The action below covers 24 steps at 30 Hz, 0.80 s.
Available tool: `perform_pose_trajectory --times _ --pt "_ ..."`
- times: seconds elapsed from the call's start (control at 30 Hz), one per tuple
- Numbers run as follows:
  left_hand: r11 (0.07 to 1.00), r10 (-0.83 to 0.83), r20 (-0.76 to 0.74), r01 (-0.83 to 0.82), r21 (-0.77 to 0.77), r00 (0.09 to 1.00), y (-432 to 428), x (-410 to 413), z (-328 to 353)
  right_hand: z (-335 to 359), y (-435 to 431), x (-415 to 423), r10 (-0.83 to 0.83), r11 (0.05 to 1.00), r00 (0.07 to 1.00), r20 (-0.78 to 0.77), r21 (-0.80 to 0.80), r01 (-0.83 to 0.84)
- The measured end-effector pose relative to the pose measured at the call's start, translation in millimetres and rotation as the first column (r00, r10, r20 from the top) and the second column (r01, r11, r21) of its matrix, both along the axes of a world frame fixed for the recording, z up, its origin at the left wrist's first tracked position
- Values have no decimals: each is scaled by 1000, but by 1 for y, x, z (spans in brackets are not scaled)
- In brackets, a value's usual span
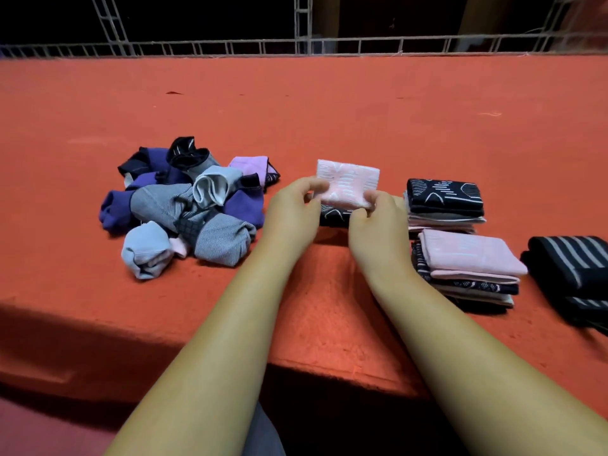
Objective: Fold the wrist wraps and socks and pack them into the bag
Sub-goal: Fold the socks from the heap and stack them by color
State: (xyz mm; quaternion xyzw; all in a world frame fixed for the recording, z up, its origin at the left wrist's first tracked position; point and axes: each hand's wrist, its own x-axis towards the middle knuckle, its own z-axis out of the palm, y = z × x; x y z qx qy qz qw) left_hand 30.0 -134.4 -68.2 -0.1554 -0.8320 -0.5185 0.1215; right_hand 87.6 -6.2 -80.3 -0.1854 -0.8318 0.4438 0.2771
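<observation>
A folded pink sock (348,181) with a white pattern is held just above the red surface. My left hand (292,212) pinches its left edge and my right hand (375,222) pinches its lower right corner. A dark patterned sock (334,216) lies under it, mostly hidden. To the left sits a loose pile of rolled socks (184,205) in purple, grey and light blue. To the right stand two stacks of folded socks, a far stack (444,200) with a dark patterned one on top and a near stack (470,264) topped with pink.
Black wrist wraps with grey stripes (572,271) lie at the far right edge. The red felt-covered ledge (296,110) drops off at its front edge near my forearms. A white metal railing (302,44) runs along the back. No bag is in view.
</observation>
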Motion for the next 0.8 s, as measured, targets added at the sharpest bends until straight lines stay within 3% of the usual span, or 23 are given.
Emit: perform_pose_trajectory --times 0.23,0.5,0.7,0.8 --pt "976 -57 122 81 -203 991 30 -35 -23 -28 12 -32 -26 1000 997 78 -15 27" --pt "846 -21 108 75 -528 994 36 -45 -49 -51 14 -45 9 994 982 191 102 -29" --pt "797 -22 114 86 -598 993 25 -38 -45 -47 7 -33 20 993 984 175 114 -40" --pt "823 -36 17 40 -567 999 11 -30 -36 -45 4 -23 18 988 994 104 150 -34"
